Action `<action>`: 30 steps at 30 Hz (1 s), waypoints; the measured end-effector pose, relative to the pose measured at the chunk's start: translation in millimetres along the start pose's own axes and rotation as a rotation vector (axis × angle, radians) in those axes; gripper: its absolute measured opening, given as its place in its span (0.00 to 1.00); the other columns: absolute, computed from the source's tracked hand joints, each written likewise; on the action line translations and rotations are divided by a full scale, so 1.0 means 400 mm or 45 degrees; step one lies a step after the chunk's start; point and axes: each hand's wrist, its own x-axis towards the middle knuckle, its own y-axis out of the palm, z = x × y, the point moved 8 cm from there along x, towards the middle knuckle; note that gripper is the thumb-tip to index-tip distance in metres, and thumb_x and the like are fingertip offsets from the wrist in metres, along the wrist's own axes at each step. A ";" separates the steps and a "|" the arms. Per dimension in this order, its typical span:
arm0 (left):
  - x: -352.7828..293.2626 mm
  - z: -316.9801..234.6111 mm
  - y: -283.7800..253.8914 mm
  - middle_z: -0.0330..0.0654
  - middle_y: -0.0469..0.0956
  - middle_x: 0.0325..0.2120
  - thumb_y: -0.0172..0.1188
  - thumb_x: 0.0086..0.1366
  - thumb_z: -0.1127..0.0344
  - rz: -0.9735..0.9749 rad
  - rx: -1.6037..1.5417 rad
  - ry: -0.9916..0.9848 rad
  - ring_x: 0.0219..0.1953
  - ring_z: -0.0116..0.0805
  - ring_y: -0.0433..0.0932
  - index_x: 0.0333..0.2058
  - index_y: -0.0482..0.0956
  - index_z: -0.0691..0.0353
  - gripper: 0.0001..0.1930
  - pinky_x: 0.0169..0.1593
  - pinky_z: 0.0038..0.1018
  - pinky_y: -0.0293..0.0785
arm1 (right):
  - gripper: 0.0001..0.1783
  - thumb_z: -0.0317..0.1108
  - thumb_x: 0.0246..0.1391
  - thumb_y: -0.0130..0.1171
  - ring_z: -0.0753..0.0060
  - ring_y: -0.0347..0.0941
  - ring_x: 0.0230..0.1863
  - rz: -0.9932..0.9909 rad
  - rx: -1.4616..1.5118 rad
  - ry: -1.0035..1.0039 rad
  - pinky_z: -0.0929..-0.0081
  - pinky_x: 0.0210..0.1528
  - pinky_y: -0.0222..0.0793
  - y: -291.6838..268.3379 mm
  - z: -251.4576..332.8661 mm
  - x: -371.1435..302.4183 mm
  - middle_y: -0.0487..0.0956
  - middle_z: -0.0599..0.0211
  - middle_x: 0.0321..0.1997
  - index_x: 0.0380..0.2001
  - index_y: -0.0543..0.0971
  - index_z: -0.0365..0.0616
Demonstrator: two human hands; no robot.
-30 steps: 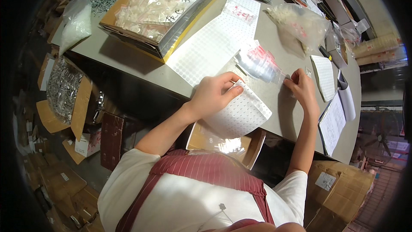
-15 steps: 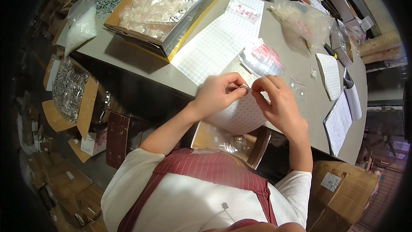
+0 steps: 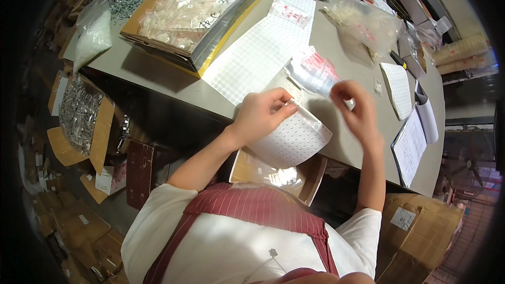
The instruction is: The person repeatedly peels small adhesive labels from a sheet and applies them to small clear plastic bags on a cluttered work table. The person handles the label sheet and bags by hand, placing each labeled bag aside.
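Observation:
My left hand [image 3: 263, 113] is closed, thumb and fingertips pinched at the upper edge of a curved white sheet [image 3: 292, 142] with rows of small dark marks. The sheet bends down over the table's front edge. My right hand [image 3: 357, 108] is raised to the right of it, apart from the sheet, slightly blurred. Its fingers are curled, and a small whitish bit [image 3: 350, 104] shows at their tips; I cannot make out what it is. Just beyond both hands lies a stack of clear zip bags [image 3: 315, 73] with red edges.
A carton [image 3: 197, 58] full of small bags stands back left, beside sheets of round stickers [image 3: 247, 68]. Beneath the table edge sits an open box [image 3: 313, 179] with clear plastic inside. At right are a clipboard [image 3: 413, 147], a dotted sheet [image 3: 395, 92] and a large clear bag [image 3: 363, 26].
My right hand has parted from the left and moved right. The left hand stays pinched, and the marked sheet's right side now shows more fully, lifted a little.

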 end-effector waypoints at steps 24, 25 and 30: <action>0.005 0.011 0.002 0.40 0.87 0.29 0.62 0.73 0.67 0.028 -0.015 0.022 0.32 0.18 0.80 0.51 0.87 0.64 0.13 0.37 0.21 0.75 | 0.09 0.24 0.59 0.64 0.60 0.83 0.39 0.130 -0.069 0.261 0.68 0.42 0.76 0.014 -0.165 0.059 0.84 0.56 0.36 0.43 0.79 0.38; 0.005 0.011 0.001 0.40 0.87 0.29 0.61 0.73 0.67 0.054 0.013 -0.011 0.31 0.18 0.79 0.52 0.87 0.64 0.13 0.37 0.21 0.75 | 0.09 0.24 0.58 0.65 0.56 0.83 0.38 0.084 -0.130 0.205 0.65 0.42 0.76 0.019 -0.161 0.060 0.84 0.55 0.37 0.42 0.79 0.37; 0.005 0.009 -0.002 0.40 0.86 0.27 0.60 0.74 0.66 0.090 0.046 -0.052 0.30 0.18 0.79 0.51 0.85 0.64 0.13 0.36 0.21 0.74 | 0.10 0.25 0.56 0.66 0.46 0.80 0.40 -0.096 -0.676 -0.165 0.55 0.44 0.75 0.039 -0.127 0.049 0.83 0.51 0.36 0.39 0.76 0.37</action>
